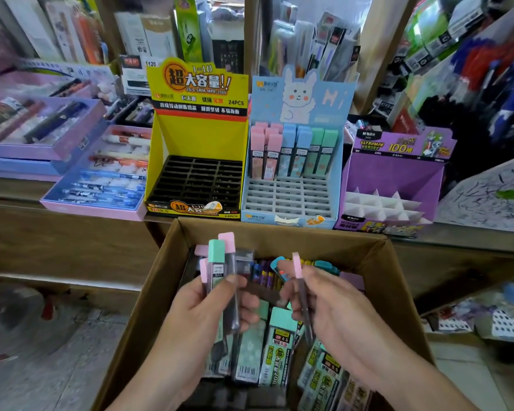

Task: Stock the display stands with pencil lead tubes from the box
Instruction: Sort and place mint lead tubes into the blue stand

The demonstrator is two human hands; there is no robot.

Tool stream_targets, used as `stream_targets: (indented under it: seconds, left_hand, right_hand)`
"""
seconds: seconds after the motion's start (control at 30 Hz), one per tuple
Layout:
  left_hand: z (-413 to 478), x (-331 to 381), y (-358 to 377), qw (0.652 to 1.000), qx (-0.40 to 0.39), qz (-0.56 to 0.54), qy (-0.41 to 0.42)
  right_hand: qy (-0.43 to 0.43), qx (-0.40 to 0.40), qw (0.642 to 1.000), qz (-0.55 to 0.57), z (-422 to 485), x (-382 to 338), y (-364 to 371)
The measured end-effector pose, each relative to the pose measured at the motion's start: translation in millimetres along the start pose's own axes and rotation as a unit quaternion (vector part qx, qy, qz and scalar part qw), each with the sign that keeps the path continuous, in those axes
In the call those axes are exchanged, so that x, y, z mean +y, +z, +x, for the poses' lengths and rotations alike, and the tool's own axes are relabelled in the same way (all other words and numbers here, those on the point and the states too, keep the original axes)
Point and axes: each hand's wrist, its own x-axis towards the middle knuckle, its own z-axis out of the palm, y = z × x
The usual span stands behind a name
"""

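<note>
so far, in the head view, the job looked only partly done. the blue stand on the bench held standing tubes in its back rows only, with pink, blue and green caps up, while its front rows of slots were bare. the yellow stand just beside it on the left showed an entirely vacant black grid, and the purple stand on the right held nothing in its white dividers. the cardboard box below the bench front held many loose tubes lying at mixed angles, so most of the stocking was judged to be left. the left hand gripped a small bundle of tubes, fingers and thumb curled round it. the bundle stood nearly upright, its long axis vertical with a slight lean, green and pink caps pointing up toward the stands. the right hand pinched a single pink-capped tube between thumb and fingers, also cap up, its long axis tilted a little so the lower end ran down toward the box. both hands hovered above the open box, near each other but apart, short of any stand.
</note>
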Motion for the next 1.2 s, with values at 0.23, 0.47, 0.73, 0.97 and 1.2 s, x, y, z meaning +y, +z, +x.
stream_targets:
  seconds: [0.23, 0.47, 0.73, 0.97, 1.2]
  left_hand:
    - [4, -6, -2, 0.999, 0.026, 0.003, -0.018]
    - [6, -5, -4, 0.999, 0.029, 0.001, -0.025]
    - [2, 2, -2, 0.999, 0.039, -0.008, 0.002]
    - [-1, 8, -2, 0.999, 0.049, -0.002, 0.001]
    - [-6, 14, 1, 0.998, 0.058, -0.019, -0.017]
  right_hand:
    - [-0.049, 0.006, 0.997, -0.059, 1, -9, 0]
    - [-0.176, 0.030, 0.974, -0.139, 9, -47, -2]
    - [-0.321, 0.079, 0.921, -0.207, 42, -105, 9]
    - [-0.389, 0.099, 0.861, -0.311, 89, -133, 28]
    - [-0.389, 0.101, 0.843, -0.358, 115, -138, 34]
